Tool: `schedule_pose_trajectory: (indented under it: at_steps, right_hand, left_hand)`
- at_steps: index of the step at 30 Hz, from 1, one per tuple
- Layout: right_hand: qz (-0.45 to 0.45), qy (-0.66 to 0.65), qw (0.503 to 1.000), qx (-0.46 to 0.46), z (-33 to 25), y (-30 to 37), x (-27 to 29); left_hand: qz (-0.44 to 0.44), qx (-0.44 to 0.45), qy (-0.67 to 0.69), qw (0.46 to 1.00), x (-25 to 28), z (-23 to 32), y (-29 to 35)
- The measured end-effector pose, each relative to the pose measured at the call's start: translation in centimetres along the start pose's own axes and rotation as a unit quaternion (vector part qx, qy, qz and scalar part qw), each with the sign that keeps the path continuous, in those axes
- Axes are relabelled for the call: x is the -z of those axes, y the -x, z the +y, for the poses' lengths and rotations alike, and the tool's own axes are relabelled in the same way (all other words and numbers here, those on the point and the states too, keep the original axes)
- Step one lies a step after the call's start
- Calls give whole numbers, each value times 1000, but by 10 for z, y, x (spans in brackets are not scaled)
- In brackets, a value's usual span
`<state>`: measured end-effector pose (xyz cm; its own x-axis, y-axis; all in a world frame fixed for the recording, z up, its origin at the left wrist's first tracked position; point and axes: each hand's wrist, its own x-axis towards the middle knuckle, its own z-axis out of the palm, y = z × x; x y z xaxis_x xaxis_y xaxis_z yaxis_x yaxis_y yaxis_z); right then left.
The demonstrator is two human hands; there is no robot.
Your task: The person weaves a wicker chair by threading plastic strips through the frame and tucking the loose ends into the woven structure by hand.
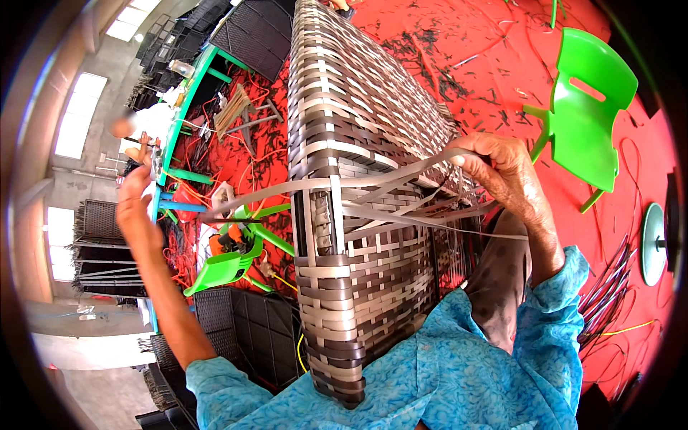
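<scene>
Woven frame upright, directly before wearer's lap. Strip stretched across frame's near corner, more loose strands hanging by it. Right hand just right of frame, grip clamped on strip between thumb and fingers. Left hand raised, left of frame, near strip's other end; cannot tell whether grip apart or together. Green chair right of frame, on red floor. Dark scraps beyond frame. Green desk farther left of frame, person beside it.

brown-and-cream woven frame; slack taupe strip across its corner
</scene>
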<state>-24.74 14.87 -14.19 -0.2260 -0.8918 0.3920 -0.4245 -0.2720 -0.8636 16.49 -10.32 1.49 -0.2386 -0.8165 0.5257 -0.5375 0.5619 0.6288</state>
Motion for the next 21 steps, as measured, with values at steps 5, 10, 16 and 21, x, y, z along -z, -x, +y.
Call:
schedule_pose_trajectory:
  at_steps: [5,10,16,21]
  right_hand:
    - [52,49,997,41,-3,-3,-7]
    - [90,127,984,88,-7,-5,-10]
    - [31,201,972,114,-20,-5,-5]
    - [7,-64,996,67,-28,-14,-55]
  left_hand:
    - [-351,-344,-170,854,-113,114,64]
    - [-226,-482,-268,803,-111,123,60]
    - [139,-392,-464,783,1,32,-27]
    - [87,-132,-529,834,30,-43,-30]
